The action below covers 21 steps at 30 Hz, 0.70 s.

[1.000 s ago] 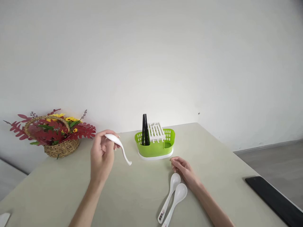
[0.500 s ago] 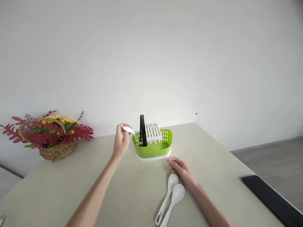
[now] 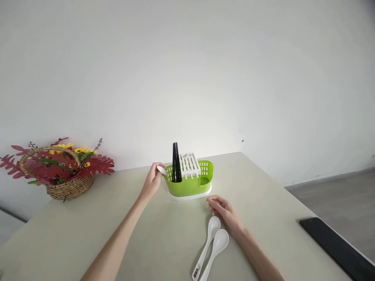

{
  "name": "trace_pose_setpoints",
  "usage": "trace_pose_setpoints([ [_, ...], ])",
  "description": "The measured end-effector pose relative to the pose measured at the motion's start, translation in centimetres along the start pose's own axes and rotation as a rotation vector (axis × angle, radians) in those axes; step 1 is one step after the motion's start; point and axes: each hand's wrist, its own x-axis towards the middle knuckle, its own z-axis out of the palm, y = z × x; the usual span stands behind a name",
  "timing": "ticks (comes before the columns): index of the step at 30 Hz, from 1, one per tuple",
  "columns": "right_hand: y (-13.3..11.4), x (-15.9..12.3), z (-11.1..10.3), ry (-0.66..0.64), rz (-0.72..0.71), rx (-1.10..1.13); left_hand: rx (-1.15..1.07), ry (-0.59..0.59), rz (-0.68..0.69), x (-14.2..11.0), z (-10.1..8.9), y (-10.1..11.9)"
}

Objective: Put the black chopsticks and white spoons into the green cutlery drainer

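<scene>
At the left end of the green cutlery holder (image 3: 187, 189), my left hand (image 3: 154, 175) pinches a white spoon (image 3: 161, 170) by its bowl. The spoon's handle is hidden, pointing down inside the holder's left part. Black chopsticks (image 3: 176, 163) stand upright just right of it, and a white slotted rack (image 3: 190, 164) with small hooks sits over the middle. My right hand (image 3: 221, 207) rests on the table with its fingers loosely curled together and nothing seen in them. Close by it lie two white spoons, a farther one (image 3: 214, 225) and a nearer one (image 3: 220, 242), bowls pointing away.
A wicker basket (image 3: 70, 189) of red leaves and yellow flowers stands at the table's back left. Near the right edge of the table (image 3: 164, 242) lies a black phone (image 3: 336, 246). A pale wall (image 3: 187, 78) rises behind.
My left hand has carried the spoon rightward to the holder, then lowered it so its handle went into the left part. My right hand and the two lying spoons stay put.
</scene>
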Motion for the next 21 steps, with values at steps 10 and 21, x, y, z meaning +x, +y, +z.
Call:
trace_pose_setpoints([
  [10, -0.3, -0.2, 0.1, 0.002, 0.008, -0.003, -0.035, -0.057, -0.080, 0.6, -0.7, 0.1],
  [21, -0.4, -0.2, 0.2, 0.016, 0.006, -0.009, -0.092, -0.012, -0.096, 0.6, -1.1, -0.1],
])
